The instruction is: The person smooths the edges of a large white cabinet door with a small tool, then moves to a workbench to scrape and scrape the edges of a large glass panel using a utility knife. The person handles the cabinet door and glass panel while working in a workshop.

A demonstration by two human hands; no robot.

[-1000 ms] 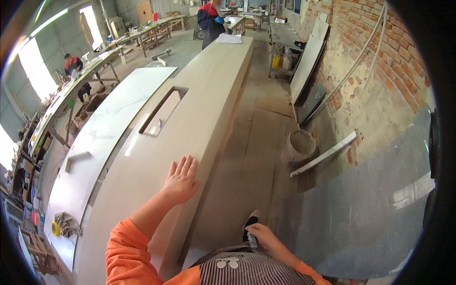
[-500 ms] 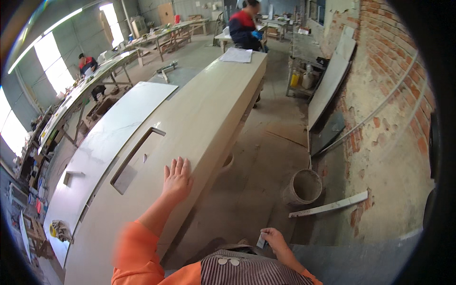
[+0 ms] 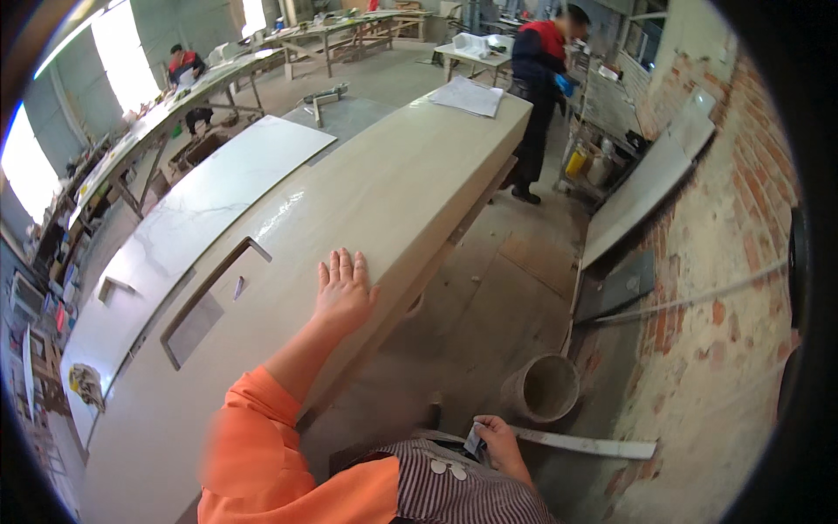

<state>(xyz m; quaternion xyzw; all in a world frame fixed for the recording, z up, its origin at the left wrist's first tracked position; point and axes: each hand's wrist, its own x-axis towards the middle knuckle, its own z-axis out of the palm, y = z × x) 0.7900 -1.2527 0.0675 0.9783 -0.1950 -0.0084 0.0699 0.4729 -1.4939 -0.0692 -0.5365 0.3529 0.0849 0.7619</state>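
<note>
My left hand (image 3: pixel 346 293) lies flat on a long beige stone-like countertop (image 3: pixel 375 179), fingers stretched out, close to its right edge. Left of the hand, a rectangular cutout (image 3: pixel 194 327) opens in the top, with a small thin piece (image 3: pixel 238 288) beside it. Down by my striped apron (image 3: pixel 436 489), my right hand (image 3: pixel 501 444) pinches a small flat whitish-grey piece (image 3: pixel 474 438); its exact kind is unclear. Sheets of paper (image 3: pixel 469 95) rest on the countertop's far end.
A white marbled slab (image 3: pixel 214 179) lies along the left. On the right floor stand a bucket (image 3: pixel 543 390) and a white strip (image 3: pixel 602 445); panels (image 3: pixel 650 183) lean on the brick wall. One co-worker (image 3: pixel 541 96) stands past the far end, another (image 3: pixel 183 70) works far left.
My left hand has slid farther along the countertop, and my view has shifted with it. The nearer co-worker, seated or bent low before, now stands farther right. My right hand keeps its small piece.
</note>
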